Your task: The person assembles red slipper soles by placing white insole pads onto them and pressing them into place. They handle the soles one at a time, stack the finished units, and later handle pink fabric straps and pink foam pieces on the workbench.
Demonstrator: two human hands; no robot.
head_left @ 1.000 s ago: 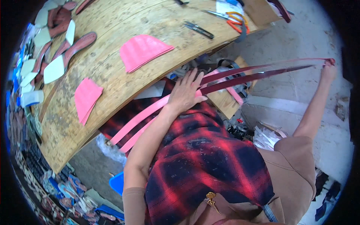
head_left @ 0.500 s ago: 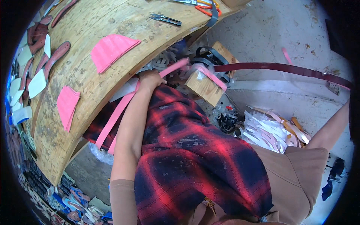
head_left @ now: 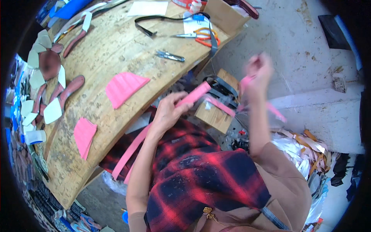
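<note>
My left hand, over my lap, is closed round a long pink strap. The strap's flat end sticks out past my fingers, and its length trails down along my forearm across the red-and-black checked apron. To the right, my raised right hand is smeared by motion, with its fingers curled in. A second pink strip shows at that hand and hangs below it behind my forearm. Between the hands, a wooden block carries a short pink piece and dark curved bands.
On the wooden table lie two stacks of pink pieces, thread snips, orange-handled scissors and a black strap. Maroon and white sole-shaped pieces cover its left side. White and brown scraps are heaped at my right.
My left hand has risen off my lap with the pink strap. My right hand has come in from the far right, bringing a pink strip into view; the long maroon strap is no longer seen.
</note>
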